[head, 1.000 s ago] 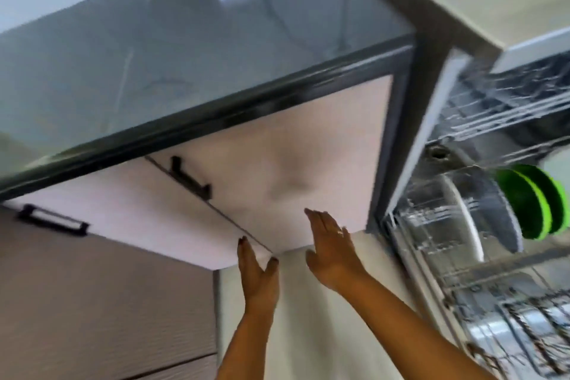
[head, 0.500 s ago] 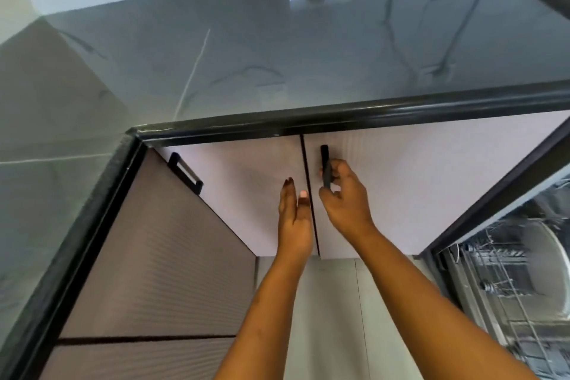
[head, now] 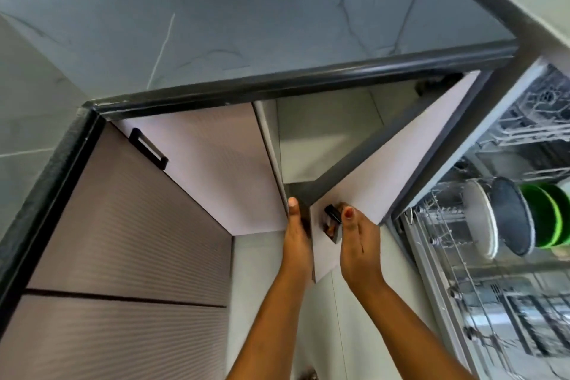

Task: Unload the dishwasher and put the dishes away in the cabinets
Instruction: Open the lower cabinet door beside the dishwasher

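Note:
Under the dark marbled countertop (head: 277, 25), the right pale cabinet door (head: 398, 170) stands swung partly out, showing a bare grey interior (head: 327, 129). My right hand (head: 359, 237) is closed around that door's black handle (head: 333, 220). My left hand (head: 296, 234) lies flat with its fingers against the door's inner edge, beside the shut left door (head: 216, 163). At the right, the open dishwasher (head: 493, 256) holds a white plate (head: 481, 219), a dark grey plate (head: 512, 216) and green plates (head: 546, 216) upright in its rack.
A second black handle (head: 148, 148) sits on the left door. Ribbed brown drawer fronts (head: 123, 241) form the corner unit at left. Pale floor (head: 262, 287) shows below my arms. The dishwasher's wire racks (head: 509, 318) fill the right edge.
My right hand has pulled the right cabinet door out from shut to partly open. My left hand has slid onto the door's edge. My view has swung right, bringing the dishwasher back in.

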{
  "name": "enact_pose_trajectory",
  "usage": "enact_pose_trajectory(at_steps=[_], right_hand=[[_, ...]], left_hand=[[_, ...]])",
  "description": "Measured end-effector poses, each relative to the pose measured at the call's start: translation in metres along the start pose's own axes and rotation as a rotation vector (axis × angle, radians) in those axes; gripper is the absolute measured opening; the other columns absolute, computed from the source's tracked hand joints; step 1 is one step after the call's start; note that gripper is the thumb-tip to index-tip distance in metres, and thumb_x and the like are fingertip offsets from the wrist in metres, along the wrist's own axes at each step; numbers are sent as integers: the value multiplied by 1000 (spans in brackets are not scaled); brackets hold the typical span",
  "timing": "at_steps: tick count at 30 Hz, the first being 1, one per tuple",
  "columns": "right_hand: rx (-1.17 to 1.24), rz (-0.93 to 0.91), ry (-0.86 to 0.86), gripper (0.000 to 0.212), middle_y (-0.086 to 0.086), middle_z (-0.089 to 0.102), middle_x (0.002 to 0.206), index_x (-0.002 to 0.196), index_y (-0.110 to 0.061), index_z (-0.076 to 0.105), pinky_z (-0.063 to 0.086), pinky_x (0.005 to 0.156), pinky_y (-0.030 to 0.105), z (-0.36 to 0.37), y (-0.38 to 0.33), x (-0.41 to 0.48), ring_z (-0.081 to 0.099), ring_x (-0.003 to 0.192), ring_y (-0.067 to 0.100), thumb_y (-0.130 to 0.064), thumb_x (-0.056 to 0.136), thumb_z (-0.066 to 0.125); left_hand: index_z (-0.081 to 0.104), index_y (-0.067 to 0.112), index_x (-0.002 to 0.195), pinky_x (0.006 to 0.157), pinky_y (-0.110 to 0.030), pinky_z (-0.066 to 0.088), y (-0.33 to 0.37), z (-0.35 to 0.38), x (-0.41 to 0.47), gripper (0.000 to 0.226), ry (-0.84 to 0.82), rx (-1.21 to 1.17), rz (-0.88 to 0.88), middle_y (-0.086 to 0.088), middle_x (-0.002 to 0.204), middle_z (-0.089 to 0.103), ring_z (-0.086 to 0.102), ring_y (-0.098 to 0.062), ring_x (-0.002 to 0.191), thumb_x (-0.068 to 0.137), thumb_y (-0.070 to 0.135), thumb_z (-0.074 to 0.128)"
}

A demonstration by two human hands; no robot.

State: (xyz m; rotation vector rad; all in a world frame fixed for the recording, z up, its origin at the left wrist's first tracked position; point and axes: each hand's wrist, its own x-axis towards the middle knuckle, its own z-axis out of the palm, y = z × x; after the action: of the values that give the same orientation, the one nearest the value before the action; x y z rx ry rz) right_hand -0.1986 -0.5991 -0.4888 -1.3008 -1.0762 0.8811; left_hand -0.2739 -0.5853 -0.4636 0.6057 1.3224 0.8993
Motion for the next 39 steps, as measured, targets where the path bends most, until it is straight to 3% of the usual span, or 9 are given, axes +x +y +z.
enact_pose_trajectory(at_steps=[7,11,14,17,21,25,31,35,39], right_hand=[[10,17,128,61,12,65,71,78,-15,63,55,62,44,-83,-6,-47,64,71,31,-70,87,37],[29,70,250,41,-14,64,56,70,-22,56,45,54,7,-151,-16,-58,60,57,-6,-31,102,32],[140,198,390,39,-10,60,62,71,-25,54,48,60,11,-204,-26,-55,59,55,-12,-14,102,34],[237,264,431,34,0,61,83,86,-24,59,51,75,13,-246,-31,-43,60,64,-8,-9,102,32],[216,284,375,33,2,51,59,110,-13,57,40,53,4,-284,-36,-32,50,43,-9,0,100,28],[249,241,327,48,2,32,55,119,32,35,34,51,12,-301,-24,-21,38,37,-2,-13,102,31],[179,342,324,41,-8,58,51,59,-14,54,43,59,7,-309,-25,-20,53,48,-7,-25,98,46],[191,316,267,72,38,61,100,88,19,54,47,86,49,-305,-27,-20,60,92,45,-53,85,49],[180,299,370,48,-7,59,56,53,-17,59,45,69,23,-306,-15,-24,52,58,12,-34,96,49]], left_hand=[[45,24,111,50,-1,43,-50,62,-70,25,-86,21,-15,11,91,56,61,11,55,102,26,22],[50,14,133,81,-11,52,-92,115,-79,91,-231,40,4,5,111,67,65,4,95,64,73,59],[31,29,146,116,-41,29,-126,164,-89,117,-303,178,40,2,150,37,39,-14,136,49,92,50],[13,29,151,120,-41,18,-135,206,-100,126,-368,222,100,4,158,17,23,-13,143,48,95,44],[9,26,151,119,-43,20,-144,237,-98,135,-378,229,102,1,158,18,25,-15,143,42,98,44],[1,34,150,120,-42,14,-146,256,-101,126,-375,343,124,8,159,8,15,-12,145,47,100,27],[9,44,147,119,-46,16,-167,260,-89,104,-350,334,130,12,158,14,17,-11,145,59,95,28],[5,36,150,118,-35,16,-174,263,-86,117,-347,302,219,10,159,7,12,-7,145,53,97,29],[7,11,151,120,-30,12,-198,254,-74,94,-76,454,485,-5,159,-8,0,-9,144,82,72,26]])
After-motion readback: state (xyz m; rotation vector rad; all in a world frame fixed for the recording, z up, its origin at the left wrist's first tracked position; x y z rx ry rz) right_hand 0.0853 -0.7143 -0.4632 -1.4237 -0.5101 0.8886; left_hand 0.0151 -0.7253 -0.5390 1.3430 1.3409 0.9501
